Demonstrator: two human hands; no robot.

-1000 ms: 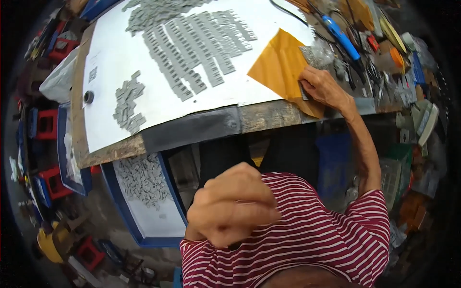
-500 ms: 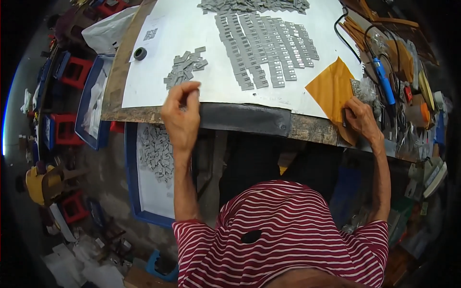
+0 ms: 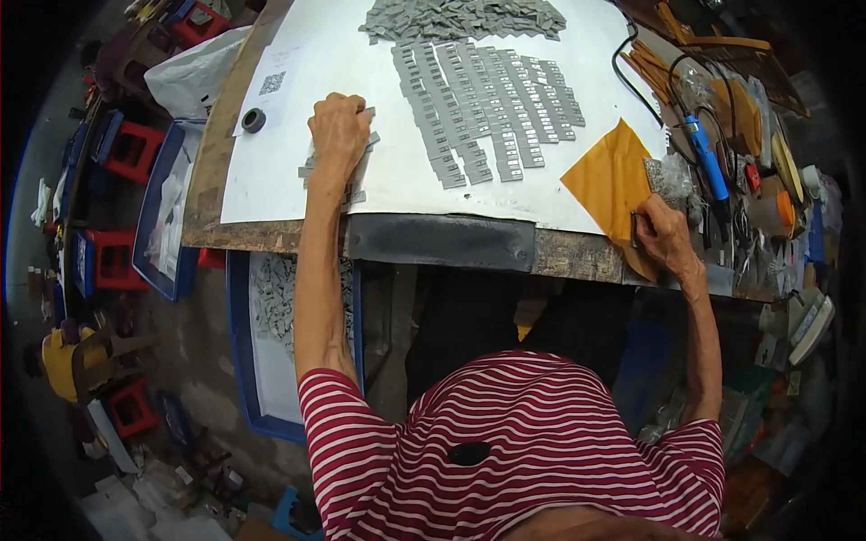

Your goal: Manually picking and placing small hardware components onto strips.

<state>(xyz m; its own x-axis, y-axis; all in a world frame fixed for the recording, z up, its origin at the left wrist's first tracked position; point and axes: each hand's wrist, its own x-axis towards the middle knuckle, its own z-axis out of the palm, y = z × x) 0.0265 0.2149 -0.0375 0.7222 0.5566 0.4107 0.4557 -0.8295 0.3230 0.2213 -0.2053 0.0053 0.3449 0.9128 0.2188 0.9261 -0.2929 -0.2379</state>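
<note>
My left hand, knuckles up and fingers curled, lies over the small loose pile of grey flat pieces on the white sheet. It hides most of that pile, and what is under its fingertips does not show. At the table's right front, my right hand is closed beside an orange-brown square sheet. A slim dark edge shows at its fingers, too small to name. Between the hands, similar grey pieces lie in several slanting rows, with small marks on them.
A large heap of grey pieces lies at the far edge. A dark ring-shaped roll rests at left. On the right are a blue-handled tool with a cable and clutter. Below the table edge, a blue tray holds more pieces.
My left hand has moved forward from the table's front edge onto the small pile, covering it. My right hand has stayed nearly in place. The whole view has shifted slightly.
</note>
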